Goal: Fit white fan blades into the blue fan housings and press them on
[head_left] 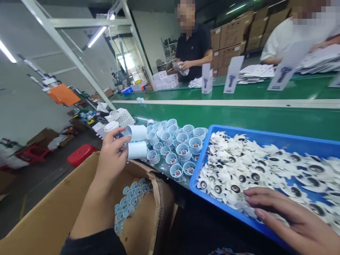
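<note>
My left hand (pixel 113 152) is closed on two light blue cylindrical housings (pixel 137 150), pinched one above the other and lying sideways. Just right of them, several matching housings (pixel 183 150) stand in a cluster on the bench, with small reddish-brown parts inside. A blue tray (pixel 199 166) full of white fan blades (pixel 235 159) with dark round hubs sits beside the cluster. Over its near edge, my right hand (pixel 292 219) has its fingers stretched out and apart. They are close to the blades; whether they touch them I cannot tell.
Below my left arm is a cardboard box (pixel 58 205) with more housings inside. A green conveyor belt (pixel 170 111) runs behind, carrying white printed cartons (pixel 232 76). Two people are across it, one person (pixel 193 49) handling a carton. A red stool (pixel 83 154) stands left.
</note>
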`<state>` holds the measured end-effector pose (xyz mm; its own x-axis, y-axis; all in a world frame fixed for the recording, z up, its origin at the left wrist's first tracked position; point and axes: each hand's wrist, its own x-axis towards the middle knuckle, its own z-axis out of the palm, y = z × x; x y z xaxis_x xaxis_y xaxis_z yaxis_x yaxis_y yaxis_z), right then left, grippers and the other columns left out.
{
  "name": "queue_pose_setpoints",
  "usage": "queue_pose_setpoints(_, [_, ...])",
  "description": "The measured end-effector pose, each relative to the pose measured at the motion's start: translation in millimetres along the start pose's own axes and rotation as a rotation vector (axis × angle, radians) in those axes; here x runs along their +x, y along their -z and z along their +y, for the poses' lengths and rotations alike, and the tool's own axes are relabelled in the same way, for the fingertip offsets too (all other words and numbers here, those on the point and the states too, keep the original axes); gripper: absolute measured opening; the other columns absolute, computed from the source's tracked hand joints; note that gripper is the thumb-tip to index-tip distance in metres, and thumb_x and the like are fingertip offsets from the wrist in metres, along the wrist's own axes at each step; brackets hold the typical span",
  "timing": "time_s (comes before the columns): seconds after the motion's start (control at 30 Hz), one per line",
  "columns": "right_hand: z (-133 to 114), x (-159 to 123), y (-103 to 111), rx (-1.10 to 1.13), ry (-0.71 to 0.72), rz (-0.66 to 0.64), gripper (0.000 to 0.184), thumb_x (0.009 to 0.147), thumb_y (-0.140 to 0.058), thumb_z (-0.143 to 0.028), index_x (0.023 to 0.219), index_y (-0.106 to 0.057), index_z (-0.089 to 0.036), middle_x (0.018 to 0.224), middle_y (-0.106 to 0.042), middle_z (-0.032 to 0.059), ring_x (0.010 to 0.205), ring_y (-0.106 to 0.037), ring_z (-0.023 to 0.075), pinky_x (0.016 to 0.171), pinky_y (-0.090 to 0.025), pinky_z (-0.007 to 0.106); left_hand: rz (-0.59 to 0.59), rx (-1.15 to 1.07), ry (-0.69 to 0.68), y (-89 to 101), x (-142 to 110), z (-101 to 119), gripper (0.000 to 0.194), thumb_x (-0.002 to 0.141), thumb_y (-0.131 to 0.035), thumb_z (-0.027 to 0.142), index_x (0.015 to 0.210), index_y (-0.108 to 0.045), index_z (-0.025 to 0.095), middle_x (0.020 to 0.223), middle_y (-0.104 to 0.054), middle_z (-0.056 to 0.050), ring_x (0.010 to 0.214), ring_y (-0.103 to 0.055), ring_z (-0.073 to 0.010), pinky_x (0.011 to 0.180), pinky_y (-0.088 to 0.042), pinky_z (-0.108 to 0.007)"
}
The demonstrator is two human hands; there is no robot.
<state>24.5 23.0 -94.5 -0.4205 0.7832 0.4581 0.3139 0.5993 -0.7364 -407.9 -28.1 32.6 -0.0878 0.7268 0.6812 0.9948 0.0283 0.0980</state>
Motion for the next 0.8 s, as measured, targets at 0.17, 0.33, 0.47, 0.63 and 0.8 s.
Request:
queue_pose_setpoints(0.17, [-19.9, 10.6, 5.9, 0.105, -0.101, -0.062, 0.052, 0.098, -0.054, -0.073, 0.087, -0.079, -0.028, 0.100, -0.069, 0.0077, 0.093, -0.070, 0.0171, 0.078, -0.058, 0.015, -0.273, -0.111, -0.136, -33.5, 77.0, 56.4, 0.027, 0.084, -0.055, 0.011, 0.098, -0.073, 0.023, 0.139, -0.052, -0.004, 0.127, -0.054, -0.0265, 0.103, -0.054, -0.043])
queue_pose_setpoints(0.33, [-11.6, -1.3, 7.9, 0.140, -0.144, -0.146, 0.029, 0.095, -0.053, -0.047, 0.093, -0.077, -0.029, 0.108, -0.066, 0.0055, 0.102, -0.067, 0.0180, 0.087, -0.059, 0.024, -0.629, -0.056, -0.226, -81.8, 117.1, 117.0, 0.031, 0.084, -0.056, 0.005, 0.103, -0.075, 0.021, 0.145, -0.049, -0.006, 0.127, -0.056, -0.0249, 0.109, -0.048, -0.040])
queue_pose_setpoints(0.47, [-11.1, -3.2, 8.1, 0.168, -0.142, -0.177, 0.026, 0.094, -0.053, -0.044, 0.095, -0.075, -0.031, 0.110, -0.065, 0.0037, 0.103, -0.066, 0.0173, 0.087, -0.058, 0.025, -0.784, 0.115, -0.259, -105.1, 113.7, 145.5, 0.035, 0.085, -0.053, 0.007, 0.109, -0.074, 0.024, 0.149, -0.048, -0.005, 0.114, -0.064, -0.0226, 0.098, -0.053, -0.035])
queue_pose_setpoints(0.63, [-11.6, -4.3, 7.7, 0.165, -0.118, -0.203, 0.026, 0.095, -0.052, -0.043, 0.098, -0.075, -0.031, 0.113, -0.063, 0.0030, 0.103, -0.066, 0.0164, 0.085, -0.058, 0.024, -0.813, 0.155, -0.228, -106.3, 110.7, 147.6, 0.039, 0.083, -0.056, 0.010, 0.116, -0.070, 0.024, 0.148, -0.050, -0.006, 0.114, -0.065, -0.0234, 0.097, -0.053, -0.034])
queue_pose_setpoints(0.8, [-10.9, -6.7, 8.5, 0.109, -0.047, -0.178, 0.024, 0.097, -0.052, -0.041, 0.098, -0.075, -0.032, 0.112, -0.064, 0.0021, 0.103, -0.066, 0.0147, 0.082, -0.059, 0.020, -0.905, 0.049, -0.186, -96.5, 119.4, 140.6, 0.060, 0.079, -0.066, 0.018, 0.139, -0.056, 0.021, 0.145, -0.053, -0.011, 0.113, -0.064, -0.0224, 0.094, -0.053, -0.030])
